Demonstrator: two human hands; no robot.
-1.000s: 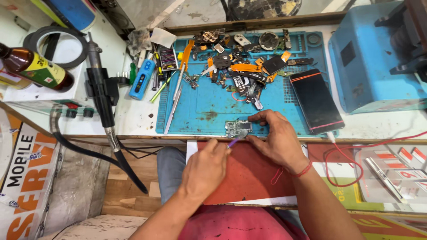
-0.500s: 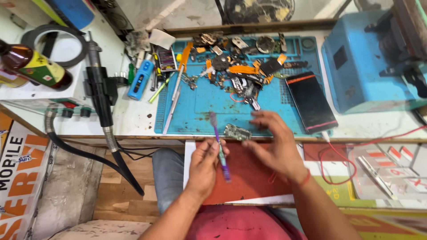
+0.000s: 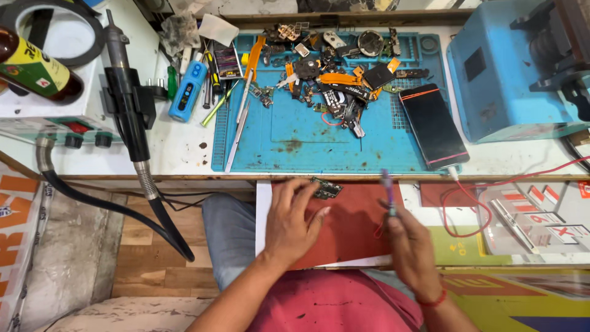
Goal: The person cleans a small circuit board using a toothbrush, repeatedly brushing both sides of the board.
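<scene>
Circuit board [image 3: 326,187]: small, dark, roughly rectangular, lying flat on the red pad at the bench's front edge; fingertips of the left hand [image 3: 294,216] touch its near side, the hand spread flat at its 7 o'clock.
Purple tool [image 3: 388,192]: thin, pen-like, pale violet, upright with its tip toward 12 o'clock, gripped low by the right hand [image 3: 410,249]; at 3 o'clock of the board, apart from it.
Red pad [image 3: 350,224]: dull red sheet, flat under both hands.
</scene>
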